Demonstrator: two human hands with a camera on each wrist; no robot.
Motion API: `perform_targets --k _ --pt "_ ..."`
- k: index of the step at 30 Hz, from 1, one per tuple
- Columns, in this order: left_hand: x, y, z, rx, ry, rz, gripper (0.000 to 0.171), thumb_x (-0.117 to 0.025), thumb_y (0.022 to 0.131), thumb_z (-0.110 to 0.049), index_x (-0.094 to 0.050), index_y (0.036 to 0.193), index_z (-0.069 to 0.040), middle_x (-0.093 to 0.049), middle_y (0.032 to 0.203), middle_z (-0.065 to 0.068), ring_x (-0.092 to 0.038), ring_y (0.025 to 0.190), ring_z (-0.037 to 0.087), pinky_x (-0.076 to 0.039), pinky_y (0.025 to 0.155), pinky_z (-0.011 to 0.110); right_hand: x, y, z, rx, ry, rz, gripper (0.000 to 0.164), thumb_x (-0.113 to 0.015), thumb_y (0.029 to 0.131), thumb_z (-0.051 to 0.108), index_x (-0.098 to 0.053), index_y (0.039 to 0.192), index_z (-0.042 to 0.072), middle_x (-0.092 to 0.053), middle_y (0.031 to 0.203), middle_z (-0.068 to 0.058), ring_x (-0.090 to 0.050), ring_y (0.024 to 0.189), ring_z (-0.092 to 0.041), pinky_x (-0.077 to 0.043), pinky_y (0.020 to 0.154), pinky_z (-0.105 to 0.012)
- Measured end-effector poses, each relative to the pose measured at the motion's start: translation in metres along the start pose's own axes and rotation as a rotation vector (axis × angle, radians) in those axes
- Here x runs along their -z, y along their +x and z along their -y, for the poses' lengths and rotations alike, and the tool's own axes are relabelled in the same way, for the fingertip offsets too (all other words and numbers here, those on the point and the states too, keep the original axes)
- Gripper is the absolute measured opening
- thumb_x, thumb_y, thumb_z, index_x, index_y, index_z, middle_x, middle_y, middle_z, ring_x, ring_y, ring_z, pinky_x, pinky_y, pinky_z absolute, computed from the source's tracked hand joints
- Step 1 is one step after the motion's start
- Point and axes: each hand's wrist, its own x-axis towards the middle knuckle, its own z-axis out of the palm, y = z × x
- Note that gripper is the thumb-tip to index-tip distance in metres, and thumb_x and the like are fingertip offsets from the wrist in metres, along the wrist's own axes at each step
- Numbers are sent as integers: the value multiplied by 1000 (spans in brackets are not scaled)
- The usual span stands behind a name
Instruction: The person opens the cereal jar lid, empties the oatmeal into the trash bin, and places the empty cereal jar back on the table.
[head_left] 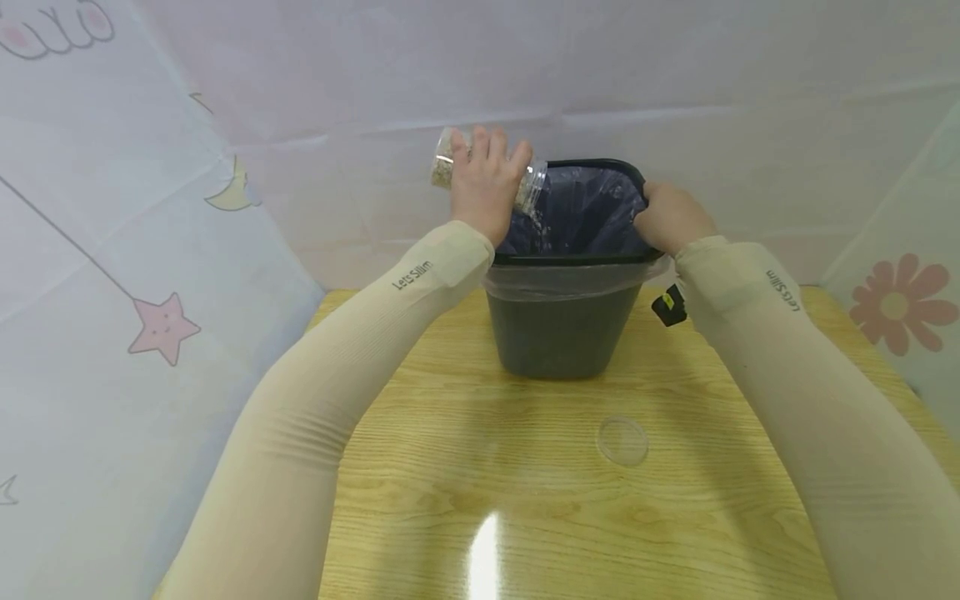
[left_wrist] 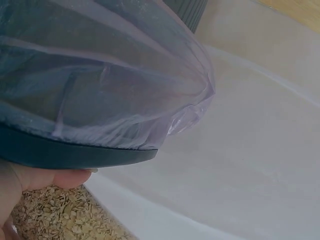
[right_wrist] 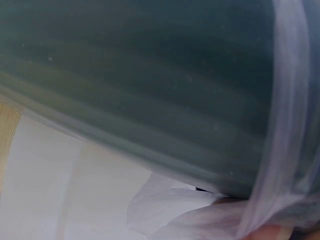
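Note:
My left hand (head_left: 486, 179) grips a clear plastic jar (head_left: 442, 160) of oat flakes (left_wrist: 70, 212), tipped so its mouth points down to the right over the bin. Pale flakes spill from the mouth into the dark liner (head_left: 588, 208). The dark grey trash bin (head_left: 566, 333) stands on the table, its bag folded out over the rim. At the bin's right side, my right hand (head_left: 673, 217) holds the rim with the fingers curled over it. In the right wrist view, the bin's wall (right_wrist: 140, 90) fills most of the picture and hides most of that hand.
A clear round lid (head_left: 622, 440) lies on the wooden table (head_left: 420, 500) in front of the bin. A small black object with a yellow-green mark (head_left: 669, 305) is beside my right wrist. Patterned white sheeting (head_left: 337, 167) walls the table at the back and sides.

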Motion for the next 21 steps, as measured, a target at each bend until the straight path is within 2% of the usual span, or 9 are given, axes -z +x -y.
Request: perform_targets --k 21 --pt "-3 -1 0 -16 -7 11 54 -53 87 2 -38 135 -17 -41 142 15 -29 137 35 -16 114 55 0 2 -1 -4 -17 5 62 -30 96 7 -5 152 -5 -10 155 -30 -15 140 -49 -18 111 -61"
